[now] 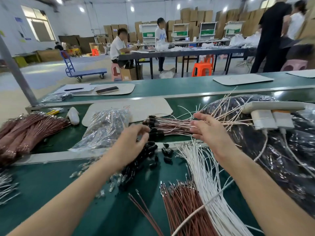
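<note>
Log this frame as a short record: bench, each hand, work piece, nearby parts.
bench: green work table
left hand: fingers curled at the black-capped ends of the wire bundle; grip unclear
right hand: fingers straight, over the same bundle
nearby: loose black caps, white wires, brown wires, clear plastic bag

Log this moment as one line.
left hand: fingers curled over black caps, grip unclear | right hand: fingers straight, at capped wire bundle | nearby: white wires, brown wires

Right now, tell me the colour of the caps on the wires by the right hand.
Black: the caps on the pinkish wires show best in the head view.
</note>
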`<control>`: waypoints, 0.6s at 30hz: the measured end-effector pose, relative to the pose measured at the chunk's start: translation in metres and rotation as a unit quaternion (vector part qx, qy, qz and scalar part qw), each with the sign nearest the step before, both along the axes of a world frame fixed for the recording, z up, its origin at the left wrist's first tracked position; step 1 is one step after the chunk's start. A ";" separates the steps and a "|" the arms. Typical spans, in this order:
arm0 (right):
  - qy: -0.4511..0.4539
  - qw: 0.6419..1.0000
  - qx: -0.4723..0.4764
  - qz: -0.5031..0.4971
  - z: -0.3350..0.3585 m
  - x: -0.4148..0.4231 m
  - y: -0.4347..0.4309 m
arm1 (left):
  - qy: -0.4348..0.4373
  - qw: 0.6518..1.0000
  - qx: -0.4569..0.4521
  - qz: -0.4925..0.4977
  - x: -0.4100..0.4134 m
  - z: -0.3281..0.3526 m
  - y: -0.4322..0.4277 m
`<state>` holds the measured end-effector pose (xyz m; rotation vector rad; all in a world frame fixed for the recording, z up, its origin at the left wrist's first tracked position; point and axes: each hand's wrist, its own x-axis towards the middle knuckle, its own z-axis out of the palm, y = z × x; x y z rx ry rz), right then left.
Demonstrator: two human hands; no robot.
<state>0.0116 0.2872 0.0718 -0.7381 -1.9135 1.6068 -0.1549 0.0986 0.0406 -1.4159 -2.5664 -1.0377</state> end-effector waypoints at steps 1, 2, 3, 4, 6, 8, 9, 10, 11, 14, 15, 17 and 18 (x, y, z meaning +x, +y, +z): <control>-0.002 1.000 0.027 0.006 -0.003 0.002 -0.011 | 0.005 1.000 -0.017 -0.026 0.016 -0.005 -0.019; -0.005 0.999 0.052 0.012 -0.006 0.004 -0.022 | -0.004 0.999 -0.023 -0.043 0.033 -0.012 -0.039; -0.008 0.998 0.067 0.017 -0.010 0.006 -0.034 | -0.018 0.998 -0.020 -0.053 0.050 -0.019 -0.058; -0.011 0.997 0.077 0.024 -0.014 0.008 -0.045 | -0.030 0.998 -0.014 -0.060 0.067 -0.027 -0.075; -0.019 0.994 0.094 0.046 -0.025 0.010 -0.068 | -0.033 0.997 -0.023 -0.072 0.095 -0.044 -0.101; -0.040 0.989 0.125 0.067 -0.036 0.010 -0.087 | 0.011 0.994 -0.067 -0.083 0.111 -0.057 -0.113; -0.054 0.985 0.147 0.073 -0.041 0.010 -0.095 | 0.045 0.991 -0.089 -0.088 0.115 -0.061 -0.114; -0.069 0.980 0.171 0.076 -0.046 0.010 -0.102 | 0.074 0.988 -0.106 -0.089 0.117 -0.062 -0.114; -0.086 0.974 0.196 0.079 -0.051 0.010 -0.108 | 0.092 0.985 -0.117 -0.087 0.117 -0.061 -0.113; -0.160 0.944 0.272 0.098 -0.064 0.008 -0.115 | 0.119 0.983 -0.127 -0.065 0.119 -0.059 -0.106; -0.189 0.930 0.300 0.100 -0.066 0.006 -0.117 | 0.122 0.983 -0.123 -0.054 0.118 -0.059 -0.104; -0.235 0.900 0.355 0.095 -0.069 0.001 -0.117 | 0.123 0.985 -0.111 -0.041 0.118 -0.059 -0.103; -0.249 0.886 0.380 0.090 -0.070 -0.003 -0.117 | 0.124 0.986 -0.108 -0.040 0.118 -0.060 -0.103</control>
